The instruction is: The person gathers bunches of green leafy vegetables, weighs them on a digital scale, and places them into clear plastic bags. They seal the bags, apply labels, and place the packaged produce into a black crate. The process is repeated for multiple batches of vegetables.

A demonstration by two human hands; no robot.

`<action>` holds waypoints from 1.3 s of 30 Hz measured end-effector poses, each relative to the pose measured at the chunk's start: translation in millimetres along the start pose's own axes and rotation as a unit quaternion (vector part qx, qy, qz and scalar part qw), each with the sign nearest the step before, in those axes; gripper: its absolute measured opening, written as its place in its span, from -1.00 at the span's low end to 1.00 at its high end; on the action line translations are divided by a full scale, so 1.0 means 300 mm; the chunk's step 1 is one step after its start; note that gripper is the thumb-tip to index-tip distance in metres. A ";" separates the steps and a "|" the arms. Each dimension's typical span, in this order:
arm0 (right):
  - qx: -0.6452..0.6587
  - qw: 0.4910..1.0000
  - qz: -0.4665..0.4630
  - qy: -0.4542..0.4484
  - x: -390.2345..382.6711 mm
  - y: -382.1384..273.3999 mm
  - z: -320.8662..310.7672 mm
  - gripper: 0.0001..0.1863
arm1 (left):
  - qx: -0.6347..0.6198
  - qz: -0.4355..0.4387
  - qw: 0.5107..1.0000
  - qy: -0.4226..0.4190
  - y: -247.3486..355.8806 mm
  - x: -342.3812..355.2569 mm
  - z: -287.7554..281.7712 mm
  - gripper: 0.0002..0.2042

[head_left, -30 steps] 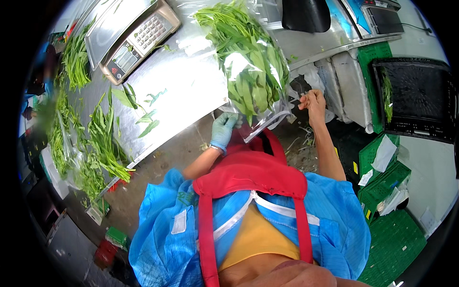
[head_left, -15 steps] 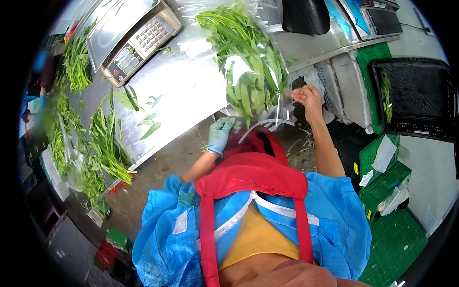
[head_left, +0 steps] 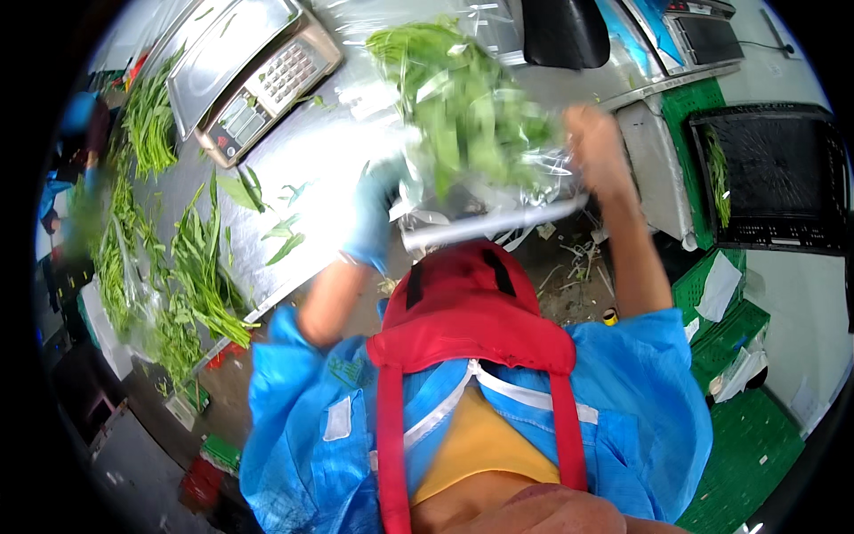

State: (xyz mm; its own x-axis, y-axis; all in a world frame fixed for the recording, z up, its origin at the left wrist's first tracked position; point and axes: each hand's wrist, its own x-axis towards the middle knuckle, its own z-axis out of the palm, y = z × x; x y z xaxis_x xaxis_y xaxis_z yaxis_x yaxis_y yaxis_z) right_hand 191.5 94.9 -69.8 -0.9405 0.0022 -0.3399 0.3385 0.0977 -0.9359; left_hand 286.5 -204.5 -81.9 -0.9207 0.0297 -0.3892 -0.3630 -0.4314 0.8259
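Observation:
A clear plastic bag of long-stemmed leafy greens (head_left: pixel 476 116) is in front of me at the table's near edge, blurred by motion. Its mouth, with a white strip (head_left: pixel 498 222) along it, faces me. My left hand (head_left: pixel 381 200), in a pale blue glove, is at the bag's left side; glare and blur hide its fingers. Bare and also smeared, my right hand (head_left: pixel 600 151) has its fingers curled at the bag's right edge.
A scale (head_left: pixel 267 84) stands on the metal table (head_left: pixel 325 191), with loose leaves nearby. More greens (head_left: pixel 200 258) lie at the left. On the right are a black crate (head_left: pixel 783 178) and green crates (head_left: pixel 743 454). Scraps litter the floor (head_left: pixel 569 285).
Both hands have moved up and away from me, the left also leftward and the right rightward. The bag's mouth has spread wider between them, and the greens have shifted.

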 end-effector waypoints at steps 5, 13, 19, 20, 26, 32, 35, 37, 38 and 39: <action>0.055 0.996 -0.074 -0.020 0.415 -0.375 0.016 -0.76 | -0.049 0.151 0.987 -0.016 0.596 0.208 0.241 -0.81; 0.224 0.949 -0.146 -0.167 0.541 -0.810 0.089 -0.87 | -0.207 0.205 0.947 -0.134 1.027 0.635 0.293 -0.79; 0.125 0.954 -0.246 -0.117 0.413 -0.847 0.090 -0.85 | -0.108 0.223 0.941 -0.229 1.133 0.595 0.268 -0.84; 0.000 0.947 -0.312 -0.080 0.364 -0.822 0.060 -0.83 | -0.110 0.214 0.936 -0.256 1.079 0.508 0.269 -0.80; -0.033 0.995 -0.095 0.023 0.141 -0.238 0.012 -0.83 | 0.061 0.047 0.997 -0.011 0.195 0.143 0.031 -0.75; 0.057 0.984 0.162 -0.037 -0.078 0.342 -0.088 -0.72 | -0.052 -0.206 0.968 0.131 -0.306 -0.076 -0.019 -0.86; -0.048 0.976 0.210 -0.036 -0.182 0.389 -0.082 -0.68 | 0.045 -0.185 0.977 0.092 -0.396 -0.132 -0.081 -0.87; -0.082 0.987 0.138 -0.020 -0.193 0.423 -0.086 -0.72 | 0.040 -0.177 0.979 0.088 -0.404 -0.150 -0.096 -0.88; -0.097 0.990 0.102 -0.013 -0.193 0.434 -0.083 -0.74 | 0.022 -0.171 0.981 0.093 -0.389 -0.157 -0.092 -0.88; -0.074 0.989 0.122 -0.041 -0.182 0.436 -0.090 -0.84 | 0.032 -0.151 0.985 0.082 -0.471 -0.138 -0.146 -0.88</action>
State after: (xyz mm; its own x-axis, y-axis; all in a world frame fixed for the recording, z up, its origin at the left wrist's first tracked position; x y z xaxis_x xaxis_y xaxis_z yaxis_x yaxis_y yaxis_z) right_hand 286.3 134.4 -171.1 -0.8242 -0.0359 -0.5651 0.5403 0.2488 -0.8039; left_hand 382.1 -184.4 -200.4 -0.7365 -0.0002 -0.6764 -0.6292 -0.3670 0.6852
